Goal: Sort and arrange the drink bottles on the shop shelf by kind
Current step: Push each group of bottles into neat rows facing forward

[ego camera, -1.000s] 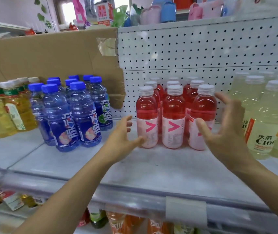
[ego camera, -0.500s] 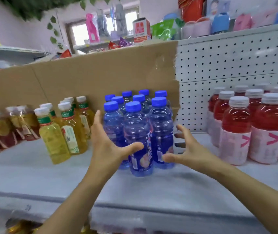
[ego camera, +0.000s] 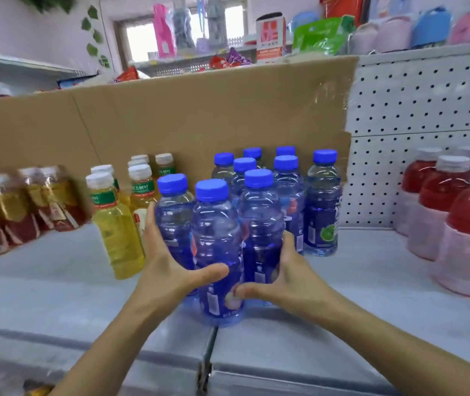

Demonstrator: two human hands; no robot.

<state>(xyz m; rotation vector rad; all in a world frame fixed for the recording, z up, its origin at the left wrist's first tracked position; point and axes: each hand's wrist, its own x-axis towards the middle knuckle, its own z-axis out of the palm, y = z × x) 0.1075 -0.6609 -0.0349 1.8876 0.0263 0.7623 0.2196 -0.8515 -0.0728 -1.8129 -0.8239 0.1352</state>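
Several blue-capped, blue-tinted bottles (ego camera: pixel 216 232) stand grouped in the middle of the grey shelf (ego camera: pixel 56 295). My left hand (ego camera: pixel 168 264) wraps the left side of the front three, its thumb lying across the nearest bottle. From the other side my right hand (ego camera: pixel 285 278) holds the same cluster, thumb in front and fingers behind the right bottle. One blue bottle with a green label (ego camera: pixel 322 210) stands apart at the group's right. Yellow tea bottles (ego camera: pixel 116 232) stand just left, and red drinks with pink labels (ego camera: pixel 468 224) at the far right.
Amber bottles with red labels (ego camera: pixel 13 212) lean at the far left. A cardboard sheet (ego camera: pixel 199 118) backs the shelf behind the blue and yellow bottles, and white pegboard (ego camera: pixel 428 110) backs the right part. Bare shelf lies between the blue and red groups.
My view swung left from the red bottles to the blue ones. Both hands moved in from open in the air and closed around the front blue bottles.
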